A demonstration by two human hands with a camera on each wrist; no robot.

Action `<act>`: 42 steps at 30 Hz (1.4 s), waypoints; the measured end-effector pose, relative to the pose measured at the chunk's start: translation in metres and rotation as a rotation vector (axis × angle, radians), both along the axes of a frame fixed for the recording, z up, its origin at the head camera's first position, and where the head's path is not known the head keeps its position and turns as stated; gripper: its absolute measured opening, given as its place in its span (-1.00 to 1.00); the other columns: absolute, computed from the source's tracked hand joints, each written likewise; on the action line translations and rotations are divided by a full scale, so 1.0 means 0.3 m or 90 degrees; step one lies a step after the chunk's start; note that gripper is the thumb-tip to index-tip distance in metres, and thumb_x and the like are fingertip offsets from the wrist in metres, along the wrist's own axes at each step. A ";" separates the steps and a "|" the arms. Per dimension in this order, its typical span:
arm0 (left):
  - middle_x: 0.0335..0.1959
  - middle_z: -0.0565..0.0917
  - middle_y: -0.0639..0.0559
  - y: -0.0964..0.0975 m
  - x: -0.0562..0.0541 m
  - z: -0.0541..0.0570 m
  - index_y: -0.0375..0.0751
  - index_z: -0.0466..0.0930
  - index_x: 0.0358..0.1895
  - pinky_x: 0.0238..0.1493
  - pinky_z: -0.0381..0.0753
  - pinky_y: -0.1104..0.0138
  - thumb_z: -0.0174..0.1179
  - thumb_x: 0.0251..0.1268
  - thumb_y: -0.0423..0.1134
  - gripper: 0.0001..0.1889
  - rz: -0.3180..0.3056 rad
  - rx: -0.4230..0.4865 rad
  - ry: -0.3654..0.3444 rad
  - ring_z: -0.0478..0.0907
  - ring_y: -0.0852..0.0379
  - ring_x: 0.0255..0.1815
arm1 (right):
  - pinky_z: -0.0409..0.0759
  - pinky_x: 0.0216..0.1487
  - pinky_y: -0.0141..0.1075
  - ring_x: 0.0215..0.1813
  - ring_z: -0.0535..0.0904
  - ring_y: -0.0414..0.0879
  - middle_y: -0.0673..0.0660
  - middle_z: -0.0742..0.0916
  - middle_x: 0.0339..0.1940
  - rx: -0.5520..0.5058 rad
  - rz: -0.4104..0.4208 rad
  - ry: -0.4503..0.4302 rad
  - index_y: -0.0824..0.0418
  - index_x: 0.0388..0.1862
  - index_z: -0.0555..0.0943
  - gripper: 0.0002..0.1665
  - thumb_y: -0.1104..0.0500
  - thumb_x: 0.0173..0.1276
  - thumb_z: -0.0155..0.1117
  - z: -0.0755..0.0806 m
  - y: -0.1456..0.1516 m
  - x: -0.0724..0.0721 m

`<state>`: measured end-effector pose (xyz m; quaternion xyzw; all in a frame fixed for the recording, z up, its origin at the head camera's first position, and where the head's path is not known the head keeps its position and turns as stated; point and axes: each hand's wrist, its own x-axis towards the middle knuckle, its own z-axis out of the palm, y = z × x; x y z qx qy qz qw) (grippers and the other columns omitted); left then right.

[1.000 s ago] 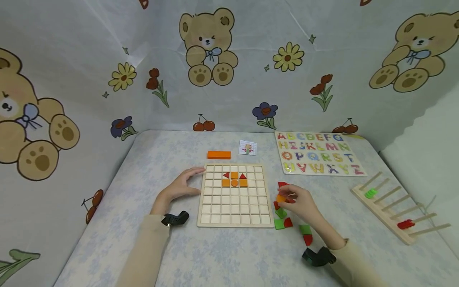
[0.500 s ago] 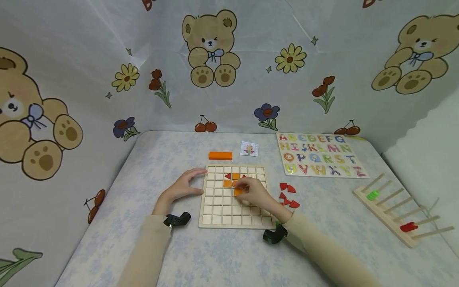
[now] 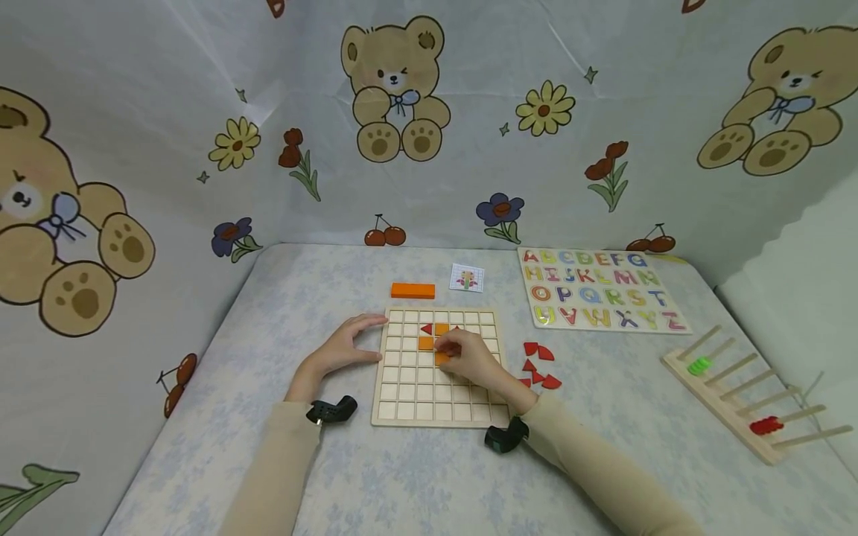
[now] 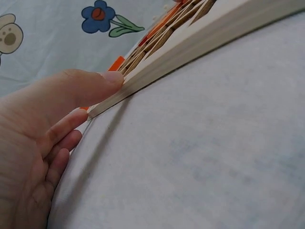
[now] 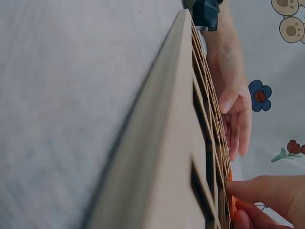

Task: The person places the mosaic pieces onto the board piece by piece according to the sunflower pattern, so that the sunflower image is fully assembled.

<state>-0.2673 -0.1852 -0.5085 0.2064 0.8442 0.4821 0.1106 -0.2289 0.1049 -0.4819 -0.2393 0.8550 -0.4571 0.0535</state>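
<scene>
A wooden grid board (image 3: 402, 391) lies on the table, with orange squares (image 3: 425, 343) and a red triangle (image 3: 426, 329) set in its upper cells. My left hand (image 3: 342, 346) rests at the board's left edge, thumb and fingers spread apart; in the left wrist view its thumb (image 4: 95, 83) touches the rim. Over the middle of the grid, my right hand (image 3: 472, 361) pinches an orange square tile (image 3: 442, 359), low at a cell below the orange row. The right hand covers some of the placed pieces. In the right wrist view, its thumb (image 5: 252, 188) is down at the grid.
Several red pieces (image 3: 538, 365) lie right of the board. Behind it are an orange block (image 3: 412, 291) and a small pattern card (image 3: 467, 278). An alphabet board (image 3: 603, 290) sits at the back right, near a wooden peg rack (image 3: 720, 406) with green and red beads.
My right hand picked up the orange tile from the loose pieces and carried it left onto the board, where it has since settled slightly. The left hand has stayed at the board's edge.
</scene>
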 end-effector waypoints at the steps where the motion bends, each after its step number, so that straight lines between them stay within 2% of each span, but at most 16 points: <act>1: 0.43 0.29 -0.03 0.001 0.000 0.001 0.00 0.39 0.34 0.48 0.07 -0.13 0.45 -0.01 -0.22 -0.26 -0.001 0.002 0.001 0.09 -0.11 0.51 | 0.64 -0.05 -0.26 -0.12 0.61 0.01 0.23 0.71 -0.15 -0.005 0.000 -0.003 0.35 -0.13 0.64 -0.68 0.43 0.09 0.38 0.002 0.003 0.000; 6: 0.43 0.29 -0.03 0.004 -0.004 0.002 0.03 0.39 0.34 0.47 0.07 -0.14 0.45 -0.01 -0.18 -0.26 -0.003 0.004 0.002 0.09 -0.11 0.50 | 0.65 -0.03 -0.22 -0.10 0.63 0.05 0.25 0.72 -0.15 -0.018 -0.015 -0.015 0.35 -0.10 0.64 -0.72 0.37 0.17 0.35 0.035 0.058 0.003; 12: 0.43 0.30 -0.02 -0.001 -0.007 0.000 0.04 0.40 0.33 0.46 0.08 -0.16 0.46 -0.02 -0.17 -0.26 0.010 -0.001 0.004 0.09 -0.12 0.50 | 0.61 -0.16 -0.36 -0.23 0.61 -0.09 0.30 0.73 -0.20 -0.006 -0.076 -0.007 0.38 -0.10 0.64 -0.75 0.34 0.23 0.31 0.075 0.213 0.007; 18: 0.44 0.29 -0.04 -0.008 -0.003 -0.001 0.02 0.39 0.33 0.45 0.08 -0.17 0.46 -0.01 -0.19 -0.26 0.011 -0.001 -0.001 0.08 -0.12 0.51 | 0.60 -0.26 -0.44 -0.28 0.61 -0.12 0.30 0.72 -0.23 0.054 -0.138 -0.009 0.40 -0.10 0.62 -0.72 0.39 0.18 0.32 0.061 0.363 0.030; 23: 0.44 0.27 -0.09 -0.004 0.000 0.003 -0.07 0.37 0.35 0.46 0.03 -0.18 0.44 0.01 -0.26 -0.25 0.016 -0.001 -0.001 0.05 -0.16 0.51 | 0.60 -0.25 -0.43 -0.24 0.62 -0.02 0.31 0.72 -0.21 0.082 -0.158 -0.035 0.42 -0.09 0.62 -0.68 0.38 0.14 0.37 0.034 0.417 0.049; 25: 0.45 0.26 -0.13 0.001 0.005 0.015 -0.13 0.35 0.36 0.47 0.01 -0.19 0.42 0.03 -0.28 -0.25 0.016 0.000 -0.003 0.04 -0.18 0.52 | 0.59 -0.27 -0.45 -0.24 0.61 -0.02 0.30 0.72 -0.21 0.086 -0.161 -0.034 0.42 -0.09 0.62 -0.67 0.38 0.13 0.38 0.024 0.423 0.053; 31: 0.44 0.26 -0.22 0.018 0.045 0.100 -0.27 0.34 0.35 0.45 0.05 -0.19 0.40 0.05 -0.33 -0.27 -0.002 0.003 -0.015 0.05 -0.23 0.50 | 0.57 -0.33 -0.50 -0.31 0.58 -0.10 0.30 0.72 -0.23 0.083 -0.170 -0.038 0.42 -0.12 0.62 -0.68 0.39 0.10 0.39 0.003 0.412 0.056; 33: 0.43 0.26 -0.22 0.021 0.050 0.108 -0.27 0.34 0.35 0.45 0.06 -0.19 0.40 0.05 -0.33 -0.28 -0.006 0.004 -0.014 0.06 -0.23 0.49 | 0.57 -0.33 -0.49 -0.32 0.57 -0.13 0.27 0.73 -0.24 0.082 -0.172 -0.040 0.40 -0.12 0.63 -0.68 0.38 0.10 0.39 0.004 0.405 0.057; 34: 0.43 0.26 -0.22 0.021 0.051 0.108 -0.27 0.34 0.35 0.45 0.06 -0.19 0.40 0.05 -0.32 -0.28 -0.006 0.005 -0.014 0.07 -0.23 0.49 | 0.58 -0.31 -0.48 -0.30 0.58 -0.13 0.25 0.73 -0.23 0.084 -0.171 -0.041 0.38 -0.11 0.63 -0.67 0.37 0.10 0.40 0.007 0.402 0.057; 37: 0.43 0.28 -0.15 0.013 0.026 0.054 -0.16 0.37 0.35 0.45 0.07 -0.19 0.42 0.04 -0.26 -0.27 -0.006 0.006 -0.004 0.08 -0.19 0.50 | 0.58 -0.29 -0.44 -0.28 0.59 -0.11 0.22 0.73 -0.23 0.075 -0.160 -0.035 0.34 -0.10 0.64 -0.66 0.34 0.10 0.41 0.026 0.381 0.053; 41: 0.43 0.30 -0.05 0.000 -0.011 -0.015 0.00 0.39 0.34 0.46 0.08 -0.16 0.45 0.00 -0.18 -0.26 -0.002 0.001 0.008 0.09 -0.13 0.51 | 0.59 -0.26 -0.41 -0.28 0.60 -0.06 0.23 0.73 -0.24 0.054 -0.117 -0.015 0.35 -0.10 0.64 -0.65 0.33 0.08 0.44 0.061 0.314 0.040; 42: 0.43 0.30 -0.04 0.001 -0.011 -0.014 0.00 0.39 0.33 0.46 0.08 -0.15 0.45 0.00 -0.18 -0.26 -0.001 0.000 0.007 0.09 -0.12 0.51 | 0.59 -0.26 -0.41 -0.28 0.60 -0.06 0.24 0.73 -0.24 0.048 -0.105 -0.013 0.36 -0.11 0.64 -0.65 0.34 0.08 0.44 0.067 0.292 0.037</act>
